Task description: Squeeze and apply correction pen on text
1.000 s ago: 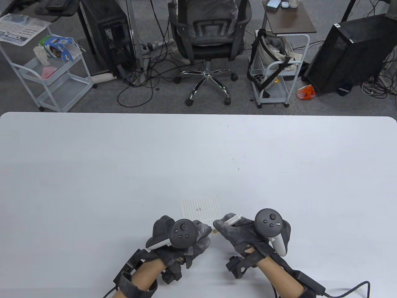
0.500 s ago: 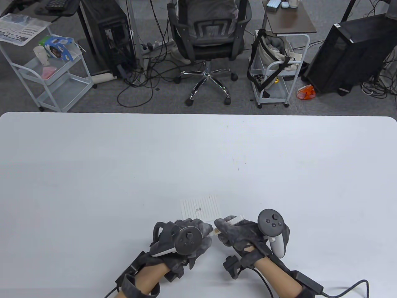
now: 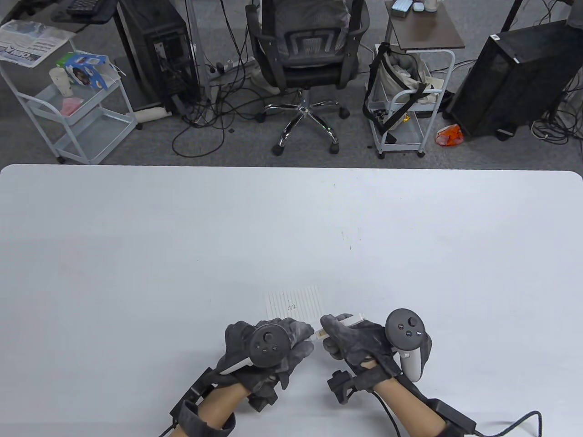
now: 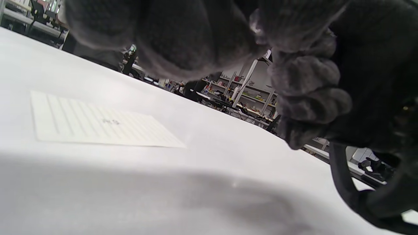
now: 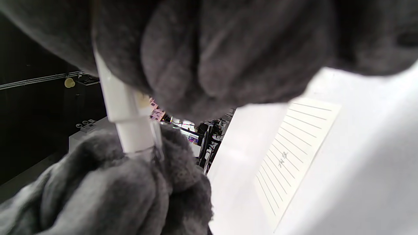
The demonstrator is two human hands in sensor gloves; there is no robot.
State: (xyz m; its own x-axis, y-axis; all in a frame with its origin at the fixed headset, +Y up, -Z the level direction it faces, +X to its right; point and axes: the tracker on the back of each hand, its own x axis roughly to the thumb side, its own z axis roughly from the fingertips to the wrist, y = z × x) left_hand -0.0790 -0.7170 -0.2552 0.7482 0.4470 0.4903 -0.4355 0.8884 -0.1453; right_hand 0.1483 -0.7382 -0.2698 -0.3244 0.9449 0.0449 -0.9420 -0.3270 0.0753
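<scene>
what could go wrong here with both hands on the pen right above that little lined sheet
1. The right hand holds the correction pen while the left hand closes around its front end. If that end is a cap being pulled off, a hard grip on the body might squirt fluid early.
2. The lined paper lies loose on the table with neither hand on it, so it may slide when the tip presses.
3. The written text is small; a heavy squeeze could blot neighbouring lines.

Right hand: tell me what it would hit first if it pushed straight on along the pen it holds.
The right hand points its correction pen at the left hand, whose fingers already wrap the pen's end. It meets that hand first, not the paper.
</scene>
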